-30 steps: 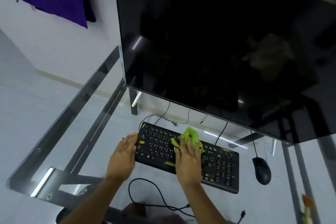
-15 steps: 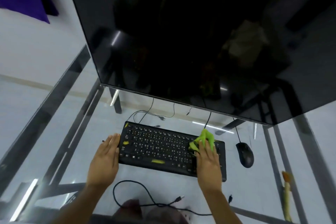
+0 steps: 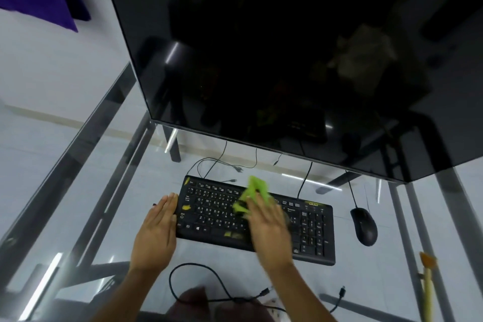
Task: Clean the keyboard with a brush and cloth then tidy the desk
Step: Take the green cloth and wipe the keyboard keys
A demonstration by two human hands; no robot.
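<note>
Since a moment ago the right hand [image 3: 270, 227], blurred, has slid the green cloth [image 3: 252, 195] leftward, fingers flat on it, hiding middle keys. The keyboard [image 3: 311, 232] lies left-to-right on the glass desk [image 3: 379, 282]; the open left hand [image 3: 156, 230] steadies its end.

We see the right hand [image 3: 269, 227] has swept the green cloth [image 3: 252, 195] leftward, back to the keyboard's [image 3: 209, 214] middle.

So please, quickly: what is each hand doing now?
Left hand: open, flat against the left end of the keyboard.
Right hand: open, pressing the green cloth on the keys.
</note>
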